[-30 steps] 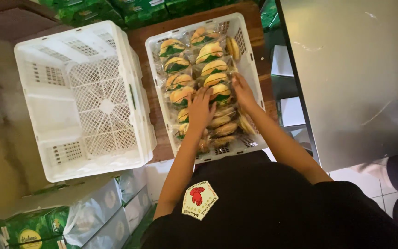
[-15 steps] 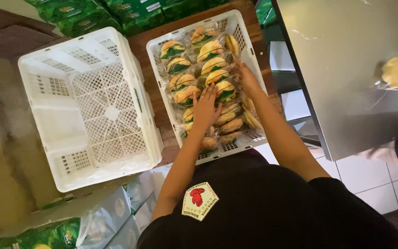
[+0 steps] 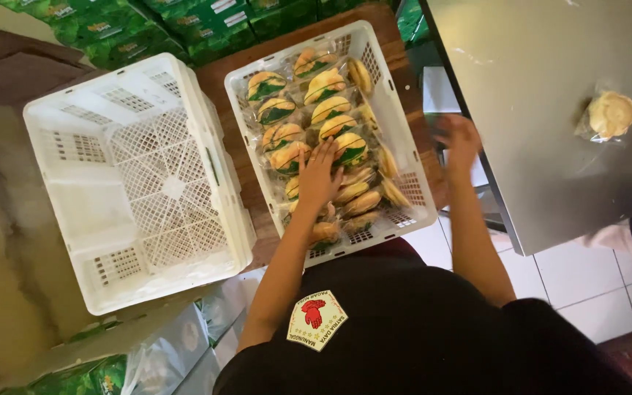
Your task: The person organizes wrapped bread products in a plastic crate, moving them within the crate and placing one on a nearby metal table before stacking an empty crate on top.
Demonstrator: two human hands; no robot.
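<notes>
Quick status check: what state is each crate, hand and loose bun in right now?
Right crate: packed with wrapped buns.
Left crate: holds nothing.
Left hand: flat on the buns.
Right hand: outside the crate, blurred, apparently holding nothing.
Single wrapped bun: lying on the metal table.

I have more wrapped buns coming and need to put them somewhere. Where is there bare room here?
The white crate on the left has nothing on its lattice floor. The grey tabletop is bare except for one wrapped bun near its right edge. The right-hand crate is packed with wrapped buns, with the left hand resting on them.
</notes>
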